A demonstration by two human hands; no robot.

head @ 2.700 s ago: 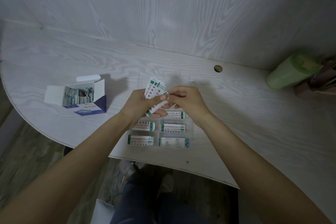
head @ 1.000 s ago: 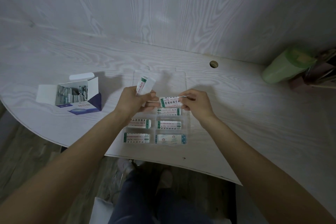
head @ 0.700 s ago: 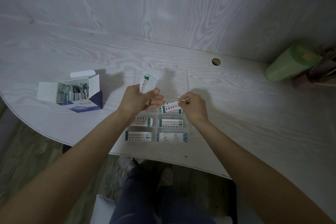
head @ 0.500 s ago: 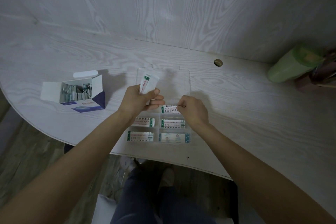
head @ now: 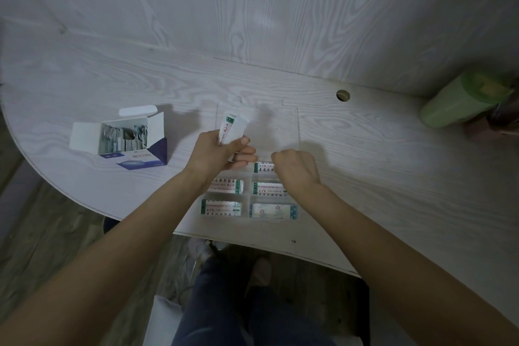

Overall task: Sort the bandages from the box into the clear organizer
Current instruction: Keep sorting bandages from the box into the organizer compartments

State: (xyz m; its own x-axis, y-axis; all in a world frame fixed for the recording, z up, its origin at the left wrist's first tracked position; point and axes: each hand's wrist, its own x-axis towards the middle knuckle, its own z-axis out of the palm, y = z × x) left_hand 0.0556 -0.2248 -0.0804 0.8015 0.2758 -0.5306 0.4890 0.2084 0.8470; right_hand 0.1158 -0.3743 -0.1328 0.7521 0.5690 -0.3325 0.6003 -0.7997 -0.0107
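Observation:
The clear organizer [head: 246, 205] lies on the white table in front of me, its lid [head: 276, 126] folded flat behind it. Wrapped bandages fill several of its compartments [head: 222, 207]. My left hand [head: 216, 157] grips a small stack of bandages [head: 232, 127] upright over the organizer's left side. My right hand [head: 296, 170] is curled over the top right compartment and pinches the end of one bandage [head: 262, 168] lying in it. The open bandage box [head: 140, 159], white and blue, sits to the left with more bandages [head: 123, 139] inside.
A green cup [head: 463, 104] lies tilted at the far right beside some dark items. A round cable hole [head: 343, 95] is in the table behind the organizer. The table's curved front edge [head: 309, 257] runs just below the organizer, above my legs.
My right hand pulled one bandage from the stack in my left hand and lowered it into the top right compartment. My left hand stayed raised with the rest.

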